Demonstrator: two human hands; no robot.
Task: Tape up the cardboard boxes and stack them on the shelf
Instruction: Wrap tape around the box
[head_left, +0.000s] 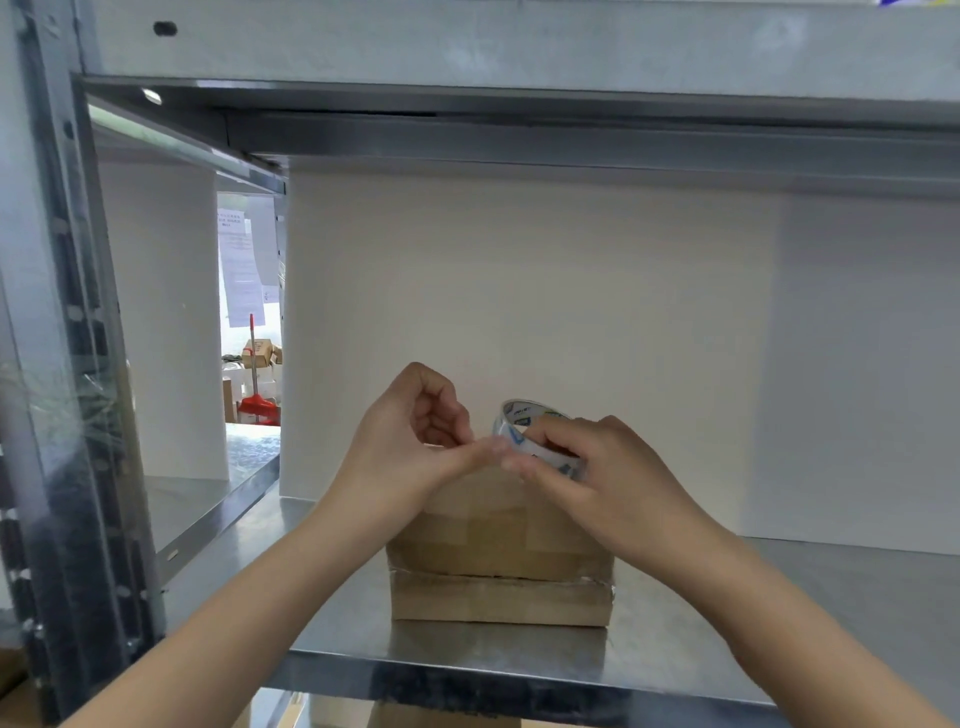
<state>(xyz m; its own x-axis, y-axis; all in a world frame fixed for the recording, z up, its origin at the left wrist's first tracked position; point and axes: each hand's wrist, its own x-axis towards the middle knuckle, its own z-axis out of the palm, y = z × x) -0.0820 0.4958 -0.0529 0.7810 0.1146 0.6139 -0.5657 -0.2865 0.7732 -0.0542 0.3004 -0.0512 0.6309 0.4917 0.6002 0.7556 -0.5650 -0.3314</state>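
At the left edge of the frame stands the grey metal upright (62, 364) of the shelf. Through a gap beyond it, a red dustpan (257, 408) shows among small cartons. Left of centre, the left hand (410, 447) has its grip pinched, thumb and forefinger meeting at the left edge of the tape roll (524, 415), other fingers curled; blur hides whether a tape end lies between them. Below both hands, at lower centre, the cardboard box (498, 561) sits on the steel shelf board (779, 597), near its front lip. The box is brown and low, with glossy tape bands over its top and front and a wrinkled taped seam across the front. The clear roll is held just above the box. The right hand (602, 467) has its grip wrapped round the roll.
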